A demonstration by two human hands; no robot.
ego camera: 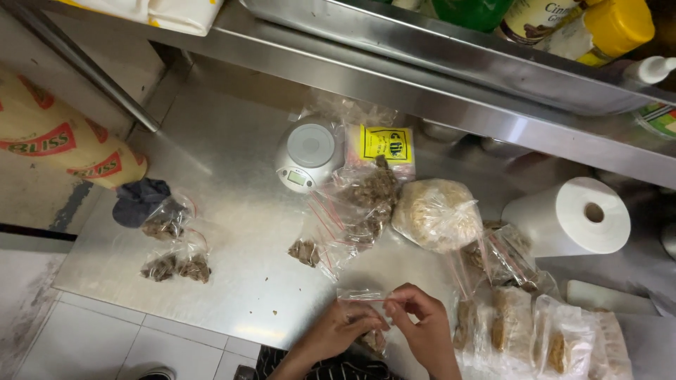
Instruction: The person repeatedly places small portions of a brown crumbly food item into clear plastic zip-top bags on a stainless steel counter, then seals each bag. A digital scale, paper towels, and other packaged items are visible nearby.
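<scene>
Packets of brown bits point(172, 246) lie at the desk's point(232, 211) left edge; a scale point(308, 153) stands behind. Nearer, left hand point(343, 327) and right hand point(420, 320) pinch the top of a small clear bag point(365, 301). A paper roll point(574, 214) sits right.

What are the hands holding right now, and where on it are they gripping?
Both hands, left and right, pinch the top edge of a small clear bag.

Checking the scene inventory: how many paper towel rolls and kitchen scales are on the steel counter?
2 items: 1 white paper towel roll lying on its side at the counter's right, and 1 small round silver kitchen scale near the back. Others may be hidden beyond the frame.
</scene>
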